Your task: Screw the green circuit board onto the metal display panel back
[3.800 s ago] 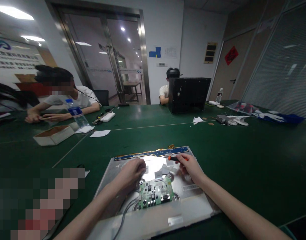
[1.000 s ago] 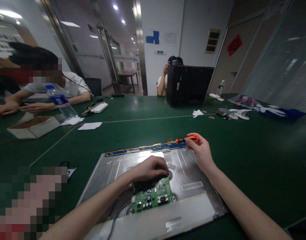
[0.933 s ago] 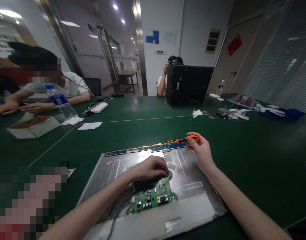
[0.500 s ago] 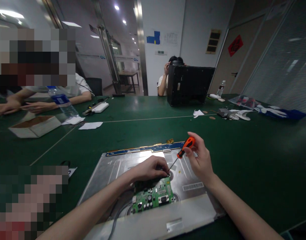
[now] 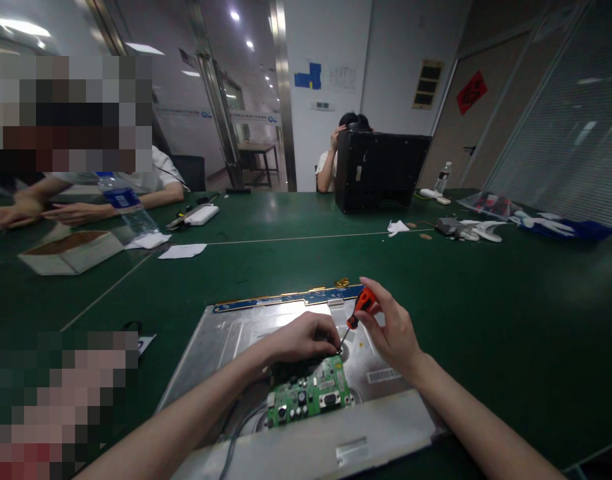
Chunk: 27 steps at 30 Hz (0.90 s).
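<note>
My right hand [image 5: 390, 330] grips the orange and black handle of a screwdriver [image 5: 362, 307], which slants down to the left. Its tip is at the upper right corner of a green circuit board [image 5: 311, 393]. My left hand [image 5: 309, 337] is closed at that same corner, fingertips pinched beside the tip; anything between them is too small to make out. The board lies on a silver metal panel [image 5: 221, 340], with a grey cable [image 5: 233, 440] at its left. A blue circuit strip [image 5: 286, 299] runs along the panel's far edge.
On the green table [image 5: 486, 320] are an open cardboard box [image 5: 71, 253], a water bottle [image 5: 129, 203], white paper [image 5: 183, 251] and a black monitor housing [image 5: 381, 170]. White gloves [image 5: 481, 231] lie at the right. Two people sit across the table.
My right hand and the screwdriver handle have moved left and slightly down, and the screwdriver stands steeper. My left hand has stayed nearly in place at the board's corner.
</note>
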Motion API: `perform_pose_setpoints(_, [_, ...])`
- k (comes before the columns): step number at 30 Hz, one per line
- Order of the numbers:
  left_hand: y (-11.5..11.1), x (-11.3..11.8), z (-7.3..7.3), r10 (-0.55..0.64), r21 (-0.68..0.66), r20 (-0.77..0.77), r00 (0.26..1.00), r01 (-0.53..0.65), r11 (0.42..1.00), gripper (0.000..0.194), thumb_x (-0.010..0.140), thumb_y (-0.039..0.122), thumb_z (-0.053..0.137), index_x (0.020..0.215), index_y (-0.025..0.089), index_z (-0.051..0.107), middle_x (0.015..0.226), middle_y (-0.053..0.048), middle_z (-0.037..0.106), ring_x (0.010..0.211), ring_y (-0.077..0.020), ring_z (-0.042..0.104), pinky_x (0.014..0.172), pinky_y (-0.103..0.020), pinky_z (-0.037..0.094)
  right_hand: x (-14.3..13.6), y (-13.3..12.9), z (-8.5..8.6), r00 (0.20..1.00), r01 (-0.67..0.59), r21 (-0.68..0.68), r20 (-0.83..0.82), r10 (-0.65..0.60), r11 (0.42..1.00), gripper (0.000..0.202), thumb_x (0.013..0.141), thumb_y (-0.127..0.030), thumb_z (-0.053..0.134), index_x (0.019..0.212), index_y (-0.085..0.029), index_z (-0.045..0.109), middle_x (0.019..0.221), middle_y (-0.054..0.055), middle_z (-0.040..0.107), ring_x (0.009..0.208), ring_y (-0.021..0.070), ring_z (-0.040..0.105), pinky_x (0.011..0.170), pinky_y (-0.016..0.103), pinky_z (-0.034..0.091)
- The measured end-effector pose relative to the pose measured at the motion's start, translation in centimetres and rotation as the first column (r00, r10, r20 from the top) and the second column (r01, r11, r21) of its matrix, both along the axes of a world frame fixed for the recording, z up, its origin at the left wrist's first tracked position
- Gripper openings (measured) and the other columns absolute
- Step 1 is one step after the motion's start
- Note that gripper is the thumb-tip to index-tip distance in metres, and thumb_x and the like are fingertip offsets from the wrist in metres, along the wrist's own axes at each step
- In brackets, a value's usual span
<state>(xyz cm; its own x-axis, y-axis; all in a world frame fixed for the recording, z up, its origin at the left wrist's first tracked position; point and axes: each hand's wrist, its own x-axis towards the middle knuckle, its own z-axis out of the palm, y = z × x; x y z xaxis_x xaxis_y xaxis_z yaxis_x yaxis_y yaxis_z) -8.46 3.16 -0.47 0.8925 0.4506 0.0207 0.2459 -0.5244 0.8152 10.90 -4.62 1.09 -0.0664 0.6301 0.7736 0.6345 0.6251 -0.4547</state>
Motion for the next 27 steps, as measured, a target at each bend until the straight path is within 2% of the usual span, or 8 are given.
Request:
perform_pose_setpoints(4, [-0.06,0.05,0.05,0.000,-0.007,0.007,1.000,0.000,1.000,0.009,0.080,0.026,0.067,0.082,0.018,0.070,0.083,-0.001,0.067,0.080,-0.0160,0.059,0.074,-0.025,0.044,0.04,-0.09,0.15,1.000,-0.022,-0.020,0.007,0.022,1.000,0.046,0.093,-0.031,0.049,0.138,-0.027,0.040,0.086,0.002,0.065,0.060,0.0136,0.061,0.057,0.027,0.053])
perform_pose_setpoints(10, [-0.05,0.07,0.02,-0.003,-0.006,0.009,1.000,0.003,1.000,0.006,0.078,0.021,0.067,0.081,0.018,0.070,0.081,-0.001,0.066,0.078,-0.0157,0.059,0.074,-0.024,0.043,0.10,-0.54,0.61,0.992,-0.118,-0.011,0.050,0.118,0.993,0.062,0.090,-0.019,0.046,0.147,-0.029,0.025,0.089,0.001,0.065,0.068,0.0157,0.062,0.064,0.031,0.054])
perform_pose_setpoints(15, [-0.11,0.02,0.16,-0.002,-0.010,0.010,1.000,0.002,1.000,0.006,0.078,0.018,0.066,0.081,0.017,0.071,0.080,-0.001,0.066,0.077,-0.0155,0.059,0.074,-0.025,0.043,-0.24,-0.57,0.47,0.992,-0.099,0.040,0.075,0.096,0.994,0.063,0.087,-0.016,0.050,0.145,-0.028,0.028,0.093,0.004,0.065,0.065,0.0145,0.061,0.057,0.028,0.054])
perform_pose_setpoints(21, [-0.20,-0.03,0.35,0.002,-0.022,0.015,1.000,-0.001,1.000,0.008,0.078,0.017,0.066,0.083,0.018,0.071,0.081,0.000,0.067,0.078,-0.0153,0.059,0.075,-0.025,0.044,-0.40,-0.22,0.13,0.995,-0.092,0.085,0.047,0.089,0.992,0.059,0.087,-0.017,0.057,0.139,-0.029,0.032,0.085,0.000,0.063,0.058,0.0113,0.058,0.048,0.022,0.051])
perform_pose_setpoints(27, [-0.10,0.03,0.02,0.016,-0.023,0.015,1.000,-0.016,1.000,0.005,0.076,0.016,0.067,0.080,0.017,0.070,0.080,0.000,0.066,0.077,-0.0154,0.059,0.073,-0.025,0.043,-0.25,-0.22,-0.24,0.994,-0.099,0.062,0.047,0.096,0.993,0.058,0.087,-0.019,0.055,0.140,-0.023,0.032,0.088,0.003,0.063,0.060,0.0125,0.059,0.051,0.025,0.053])
